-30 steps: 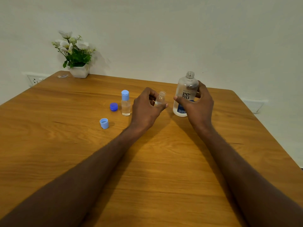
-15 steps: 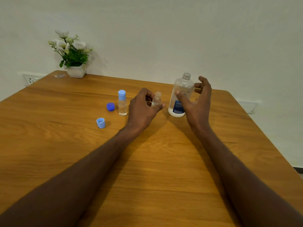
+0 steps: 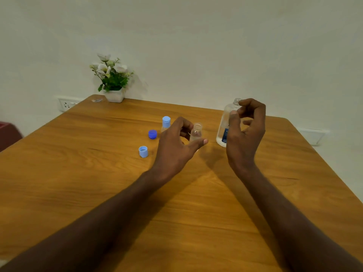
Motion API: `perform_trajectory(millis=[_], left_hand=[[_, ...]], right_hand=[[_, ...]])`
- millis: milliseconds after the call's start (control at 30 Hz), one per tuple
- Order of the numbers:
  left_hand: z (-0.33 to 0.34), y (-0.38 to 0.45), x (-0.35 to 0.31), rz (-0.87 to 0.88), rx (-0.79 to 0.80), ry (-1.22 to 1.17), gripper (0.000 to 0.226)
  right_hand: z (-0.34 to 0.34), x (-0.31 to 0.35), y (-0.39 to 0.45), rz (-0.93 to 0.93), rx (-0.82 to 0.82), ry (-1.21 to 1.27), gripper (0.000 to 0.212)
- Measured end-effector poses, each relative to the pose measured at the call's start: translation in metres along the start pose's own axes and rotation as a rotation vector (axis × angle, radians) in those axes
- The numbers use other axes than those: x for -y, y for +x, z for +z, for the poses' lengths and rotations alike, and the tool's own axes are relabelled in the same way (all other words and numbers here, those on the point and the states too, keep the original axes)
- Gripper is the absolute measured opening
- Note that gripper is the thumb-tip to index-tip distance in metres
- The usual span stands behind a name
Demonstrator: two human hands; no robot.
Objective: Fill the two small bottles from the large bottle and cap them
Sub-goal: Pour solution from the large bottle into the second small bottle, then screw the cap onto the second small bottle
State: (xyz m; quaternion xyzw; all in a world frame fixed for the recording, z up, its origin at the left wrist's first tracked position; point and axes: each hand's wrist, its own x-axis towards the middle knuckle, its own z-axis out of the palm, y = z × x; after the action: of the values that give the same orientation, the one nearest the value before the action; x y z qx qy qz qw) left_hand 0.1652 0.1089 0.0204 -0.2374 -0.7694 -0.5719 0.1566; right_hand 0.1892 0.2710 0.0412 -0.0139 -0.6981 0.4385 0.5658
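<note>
1. Head view: the left hand [image 3: 174,146] pinches the uncapped small bottle [image 3: 196,132] between thumb and fingers, upright near table centre.
2. The right hand [image 3: 245,132] has let go of the large bottle [image 3: 225,124], which it gripped a second ago; its fingers now hang loosely curled and hold nothing, just in front of the bottle at 3 o'clock from the small one.
3. The large bottle stands open on the table [image 3: 78,173].
4. At 9 o'clock, the capped small bottle [image 3: 166,123] stands behind the left hand, seemingly filled.
5. The light blue cap [image 3: 143,151] and dark blue cap [image 3: 152,134] lie near it; pouring looks finished, so capping comes next.
</note>
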Motion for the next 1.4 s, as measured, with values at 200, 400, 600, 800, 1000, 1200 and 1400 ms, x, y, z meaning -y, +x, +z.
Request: perform_trajectory(millis=[200,400,600,800,1000,1200,1400], left_hand=[[-0.068,-0.020,0.004,0.015,-0.071,0.045,0.039],[-0.123,-0.027,0.024,0.010,-0.173,0.128,0.037],[-0.141,-0.028,0.049,-0.059,-0.209,0.188,0.038],[-0.140,-0.029,0.061,-0.082,-0.216,0.210,0.038],[-0.121,-0.026,0.050,-0.056,-0.180,0.169,0.037],[-0.072,-0.019,0.032,-0.006,-0.080,0.131,0.036],[-0.016,-0.005,0.021,0.041,0.002,0.065,0.033]], right_hand=[[0.026,0.024,-0.041,0.070,0.234,0.073,0.020],[0.059,0.039,-0.077,0.030,0.593,-0.004,0.023],[0.095,0.043,-0.100,-0.032,0.879,-0.215,0.041],[0.100,0.046,-0.099,-0.034,0.900,-0.283,0.026],[0.069,0.039,-0.082,0.238,0.574,-0.009,0.019],[0.031,0.022,-0.047,0.360,0.388,0.113,0.027],[0.010,0.008,-0.031,0.370,0.318,0.193,0.026]])
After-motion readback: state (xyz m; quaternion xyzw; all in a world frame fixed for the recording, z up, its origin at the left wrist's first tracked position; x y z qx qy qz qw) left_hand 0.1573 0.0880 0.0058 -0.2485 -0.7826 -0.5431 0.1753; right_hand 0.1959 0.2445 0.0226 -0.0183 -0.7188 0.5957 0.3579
